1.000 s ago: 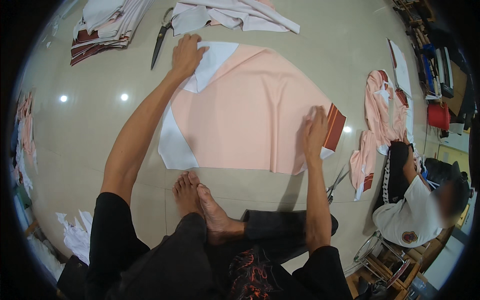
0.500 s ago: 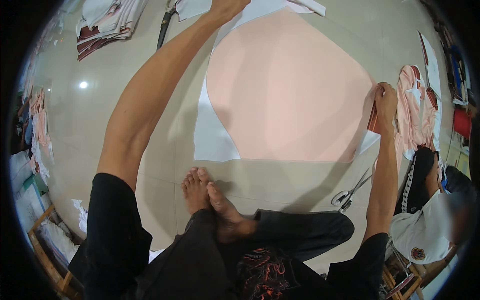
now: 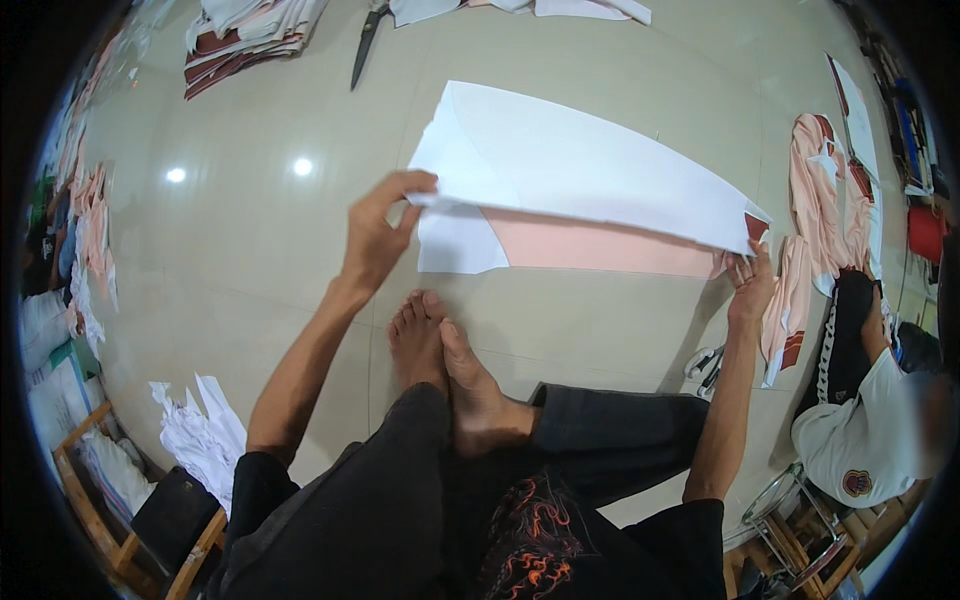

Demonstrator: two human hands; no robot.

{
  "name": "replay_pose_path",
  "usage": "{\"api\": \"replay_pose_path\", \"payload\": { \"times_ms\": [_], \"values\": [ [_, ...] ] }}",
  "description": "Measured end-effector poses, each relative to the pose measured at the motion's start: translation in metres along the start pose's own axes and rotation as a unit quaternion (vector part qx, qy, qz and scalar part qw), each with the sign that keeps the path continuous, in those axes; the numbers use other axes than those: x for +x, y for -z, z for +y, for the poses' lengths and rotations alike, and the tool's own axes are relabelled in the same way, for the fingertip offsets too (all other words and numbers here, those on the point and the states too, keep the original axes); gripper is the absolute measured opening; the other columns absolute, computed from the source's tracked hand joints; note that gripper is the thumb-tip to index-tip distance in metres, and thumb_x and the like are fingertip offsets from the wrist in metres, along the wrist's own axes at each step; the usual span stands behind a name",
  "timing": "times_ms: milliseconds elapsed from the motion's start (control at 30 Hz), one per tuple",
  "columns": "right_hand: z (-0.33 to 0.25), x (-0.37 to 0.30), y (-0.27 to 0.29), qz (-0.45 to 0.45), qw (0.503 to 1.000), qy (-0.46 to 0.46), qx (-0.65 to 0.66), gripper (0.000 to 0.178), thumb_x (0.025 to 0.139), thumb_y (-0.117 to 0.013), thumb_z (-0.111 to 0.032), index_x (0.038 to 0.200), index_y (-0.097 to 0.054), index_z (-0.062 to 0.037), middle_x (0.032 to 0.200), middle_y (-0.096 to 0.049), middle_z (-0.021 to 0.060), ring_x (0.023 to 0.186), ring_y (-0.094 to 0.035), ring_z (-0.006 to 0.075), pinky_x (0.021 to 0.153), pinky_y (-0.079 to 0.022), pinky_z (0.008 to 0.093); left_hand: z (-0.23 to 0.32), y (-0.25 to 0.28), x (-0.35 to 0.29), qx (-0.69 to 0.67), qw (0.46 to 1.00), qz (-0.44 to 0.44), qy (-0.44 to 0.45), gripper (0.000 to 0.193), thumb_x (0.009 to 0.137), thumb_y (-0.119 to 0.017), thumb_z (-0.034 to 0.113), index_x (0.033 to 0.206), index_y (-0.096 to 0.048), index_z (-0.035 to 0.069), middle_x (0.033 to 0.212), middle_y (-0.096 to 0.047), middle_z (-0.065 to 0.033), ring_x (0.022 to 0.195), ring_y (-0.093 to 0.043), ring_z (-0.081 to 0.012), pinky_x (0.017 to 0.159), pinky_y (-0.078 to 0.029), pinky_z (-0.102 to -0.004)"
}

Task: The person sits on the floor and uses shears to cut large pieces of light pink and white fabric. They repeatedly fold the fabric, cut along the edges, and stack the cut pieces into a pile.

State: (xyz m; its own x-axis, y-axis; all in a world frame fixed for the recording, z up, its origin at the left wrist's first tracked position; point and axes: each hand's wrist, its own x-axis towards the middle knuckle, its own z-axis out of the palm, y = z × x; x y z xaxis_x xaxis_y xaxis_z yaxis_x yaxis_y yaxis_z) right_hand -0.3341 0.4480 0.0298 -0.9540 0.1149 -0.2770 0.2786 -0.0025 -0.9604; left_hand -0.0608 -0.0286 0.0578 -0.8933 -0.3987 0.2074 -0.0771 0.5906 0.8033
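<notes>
A large fabric panel point(image 3: 580, 165) lies on the floor in front of me, folded over so its white back faces up. Below the fold a strip of its peach side shows, with a white corner at the left. My left hand point(image 3: 380, 225) pinches the left end of the folded-over edge between thumb and fingers. At the panel's right end, beside a small dark red patch, my right hand point(image 3: 750, 285) has its fingers closed on the corner; part of the grip is hidden under the cloth.
Scissors point(image 3: 703, 368) lie by my right forearm, and dark shears point(image 3: 370, 45) lie at the far side. A fabric stack point(image 3: 250, 40) sits far left; peach pieces point(image 3: 820, 200) lie right, near a seated person point(image 3: 850, 440). White scraps point(image 3: 200, 430) lie left of my leg.
My left hand has come toward me from the far side, bringing the panel's far edge over, so white now covers most of the peach. My right hand has moved slightly nearer, still gripping.
</notes>
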Motion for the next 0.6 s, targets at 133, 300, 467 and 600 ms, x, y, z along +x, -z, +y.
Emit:
{"api": "replay_pose_path", "payload": {
  "times_ms": [133, 300, 467, 600],
  "values": [
    [0.045, 0.008, 0.027, 0.018, 1.0, -0.003, -0.021, 0.025, 0.099, -0.068, -0.015, 0.118, -0.065, -0.0002, 0.12, -0.064, 0.0089, 0.095, -0.067, 0.0199, 0.083, -0.06, 0.0337, -0.018, -0.019, -0.048, 0.034, 0.999, -0.039, -0.004, 0.021, 0.084, -0.071, -0.003, 0.103, -0.068, 0.006, 0.127, -0.069, -0.0081, 0.113, -0.068, -0.0297, 0.091, -0.057, -0.0383],
    [0.051, 0.01, 0.022, 0.002, 0.998, 0.037, -0.05, 0.023, 0.095, -0.071, -0.008, 0.116, -0.066, 0.0002, 0.113, -0.066, 0.0068, 0.091, -0.065, 0.017, 0.079, -0.057, 0.0311, -0.023, -0.023, -0.074, 0.105, 0.992, -0.052, -0.041, 0.022, 0.082, -0.072, -0.005, 0.101, -0.068, 0.007, 0.129, -0.068, -0.0077, 0.118, -0.065, -0.0297, 0.097, -0.055, -0.0411],
    [0.037, 0.004, 0.02, -0.009, 0.994, 0.038, -0.105, 0.023, 0.095, -0.071, -0.007, 0.115, -0.067, 0.002, 0.11, -0.067, 0.0083, 0.091, -0.064, 0.0158, 0.078, -0.057, 0.0308, -0.024, -0.026, -0.085, 0.119, 0.991, -0.025, -0.05, 0.021, 0.083, -0.072, -0.004, 0.1, -0.068, 0.007, 0.129, -0.067, -0.008, 0.117, -0.065, -0.0299, 0.094, -0.056, -0.0404],
    [0.031, -0.014, 0.009, -0.006, 0.99, 0.043, -0.133, 0.023, 0.096, -0.068, -0.007, 0.116, -0.067, 0.0041, 0.106, -0.067, 0.0073, 0.088, -0.063, 0.0136, 0.074, -0.056, 0.0277, -0.026, -0.027, -0.09, 0.114, 0.992, -0.013, -0.045, 0.021, 0.083, -0.072, -0.004, 0.1, -0.067, 0.006, 0.13, -0.067, -0.0082, 0.117, -0.065, -0.0298, 0.092, -0.057, -0.0391]
  ]
}}
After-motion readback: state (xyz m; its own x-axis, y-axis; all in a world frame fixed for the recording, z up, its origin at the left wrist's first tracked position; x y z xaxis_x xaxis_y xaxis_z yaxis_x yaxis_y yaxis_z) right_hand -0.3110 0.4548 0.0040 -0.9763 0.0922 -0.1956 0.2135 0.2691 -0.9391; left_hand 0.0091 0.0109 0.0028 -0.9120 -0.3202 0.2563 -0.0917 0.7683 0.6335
